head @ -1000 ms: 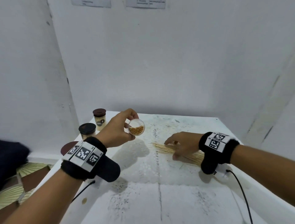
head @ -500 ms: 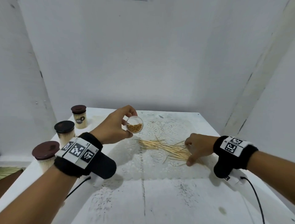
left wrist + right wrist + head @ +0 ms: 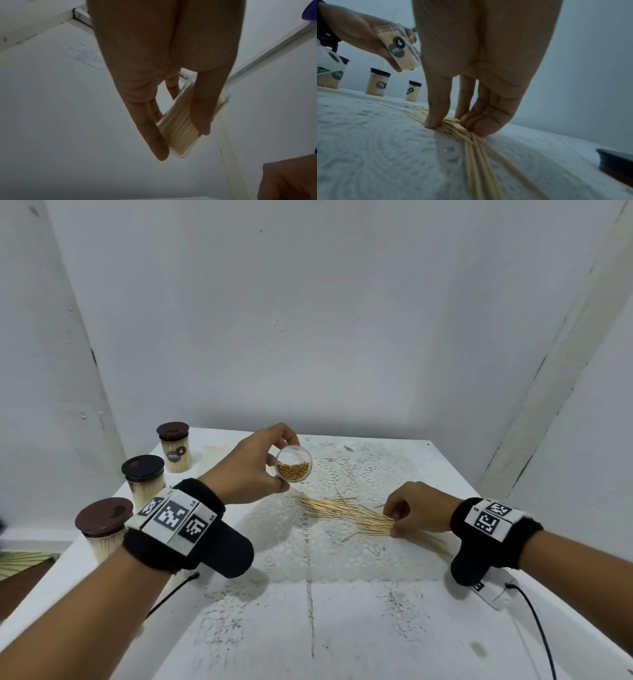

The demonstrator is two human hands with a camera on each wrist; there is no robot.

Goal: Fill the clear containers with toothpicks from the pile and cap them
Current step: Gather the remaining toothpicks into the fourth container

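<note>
Clear plastic container [image 3: 294,463], part-filled, gripped in my left hand [image 3: 248,470] above the table [image 3: 376,628], mouth tilted toward me for loading; my right hand [image 3: 416,507] pinched a bunch from the toothpick pile [image 3: 342,510] on the lace mat [image 3: 342,556]

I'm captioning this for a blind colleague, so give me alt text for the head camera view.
Over a white table, the left hand holds an uncapped clear container part-filled with toothpicks, while the right hand pinches a bunch from the toothpick pile. Three brown-capped filled containers stand along the table's left edge.
</note>
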